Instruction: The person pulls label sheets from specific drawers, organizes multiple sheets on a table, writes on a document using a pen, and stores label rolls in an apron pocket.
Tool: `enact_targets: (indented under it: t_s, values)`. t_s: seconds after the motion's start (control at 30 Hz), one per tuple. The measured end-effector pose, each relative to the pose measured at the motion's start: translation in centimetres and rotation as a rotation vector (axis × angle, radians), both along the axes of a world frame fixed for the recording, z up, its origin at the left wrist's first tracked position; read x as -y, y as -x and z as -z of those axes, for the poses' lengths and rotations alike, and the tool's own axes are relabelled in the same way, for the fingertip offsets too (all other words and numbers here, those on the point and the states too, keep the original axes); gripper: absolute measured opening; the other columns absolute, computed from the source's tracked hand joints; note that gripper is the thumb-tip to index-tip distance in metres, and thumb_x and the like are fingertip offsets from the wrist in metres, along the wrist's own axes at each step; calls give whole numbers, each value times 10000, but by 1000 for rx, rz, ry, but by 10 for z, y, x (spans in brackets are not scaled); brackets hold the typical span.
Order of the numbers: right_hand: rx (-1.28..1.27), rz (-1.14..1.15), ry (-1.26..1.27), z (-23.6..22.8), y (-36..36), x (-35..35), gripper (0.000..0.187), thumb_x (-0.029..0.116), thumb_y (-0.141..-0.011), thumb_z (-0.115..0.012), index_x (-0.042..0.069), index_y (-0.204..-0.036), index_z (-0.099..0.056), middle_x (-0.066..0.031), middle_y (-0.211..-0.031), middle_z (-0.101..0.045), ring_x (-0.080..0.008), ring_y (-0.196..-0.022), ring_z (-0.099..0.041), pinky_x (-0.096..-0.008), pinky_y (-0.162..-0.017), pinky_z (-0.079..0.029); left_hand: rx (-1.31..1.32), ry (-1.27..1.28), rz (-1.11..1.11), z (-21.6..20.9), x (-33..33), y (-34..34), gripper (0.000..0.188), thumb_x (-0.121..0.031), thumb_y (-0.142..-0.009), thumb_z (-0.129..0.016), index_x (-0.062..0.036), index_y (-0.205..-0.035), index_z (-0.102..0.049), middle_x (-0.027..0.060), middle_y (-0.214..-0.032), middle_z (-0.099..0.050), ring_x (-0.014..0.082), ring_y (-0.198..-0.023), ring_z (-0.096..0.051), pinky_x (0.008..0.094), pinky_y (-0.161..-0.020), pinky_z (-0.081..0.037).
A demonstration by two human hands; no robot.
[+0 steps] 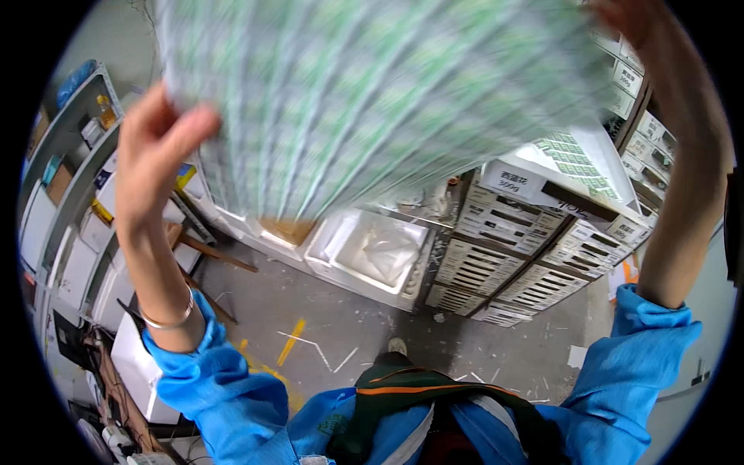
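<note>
A large, flexible sheet of green-and-white printed labels (364, 101) is raised in front of me, smeared by motion. It looks like a sticker sheet with pale strips between the printed rows. My left hand (155, 147) is closed on its left edge, thumb on the near side. At the upper right, my right hand (632, 23) grips the sheet's far right corner; its fingers are blurred and partly cut off. Below the sheet, an open white box (515, 182) holds similar green-and-white sheets (577, 159). It tops a stack of white slotted boxes (500, 225).
Grey metal shelving (66, 190) with boxes and bottles stands at the left. A white foam bin (356, 275) with clear plastic film (387, 248) is on the floor ahead. Wooden legs (217, 252) jut out near the shelving. Scraps and yellow tape (291, 341) mark the grey floor.
</note>
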State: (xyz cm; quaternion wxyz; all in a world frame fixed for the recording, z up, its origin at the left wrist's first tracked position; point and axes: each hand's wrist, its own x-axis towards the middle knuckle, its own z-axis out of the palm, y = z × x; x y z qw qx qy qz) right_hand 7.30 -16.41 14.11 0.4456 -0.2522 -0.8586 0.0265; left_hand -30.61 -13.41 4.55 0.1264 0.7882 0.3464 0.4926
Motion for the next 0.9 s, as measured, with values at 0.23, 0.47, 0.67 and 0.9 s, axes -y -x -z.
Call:
enact_targets:
  t_s: [0.23, 0.47, 0.67, 0.9]
  values:
    - [407, -343, 878, 127, 144, -36, 327, 250, -906, -542, 78, -1176, -609, -107, -995, -664, -160, -809, -635, -300, -747, -502, 126, 364, 343, 128, 53, 111, 397, -172, -614, -835, 40, -920, -697, 162, -1103, -630, 271, -1061, -573, 397, -933, -396]
    - [-74, -556, 602, 286, 234, -62, 259, 129, -868, -581, 33, -1108, -579, -173, -1105, -617, -252, -974, -614, -332, -822, -476, 138, 691, 156, 234, 25, 154, 146, -35, -716, -754, 35, -805, -663, 32, -759, -648, 67, -649, -546, 225, -567, -409]
    - [-892, 1237, -474, 269, 105, -26, 497, 158, -949, -447, -46, -1371, -283, -192, -1390, -340, -241, -1266, -361, -357, -1049, -305, 371, 616, -411, 257, 21, 263, 525, 12, -820, -637, -15, -1295, -415, 40, -1007, -611, 84, -844, -548, 223, -702, -456]
    - [-818, 1101, -263, 273, 17, -122, 739, 427, -955, -402, -53, -1415, -80, -272, -1440, -203, -301, -1333, -270, -369, -1090, -205, -357, 493, -329, 225, -51, 276, 961, 30, -761, -678, -53, -1463, -28, 180, -896, -630, 200, -746, -603, 300, -647, -471]
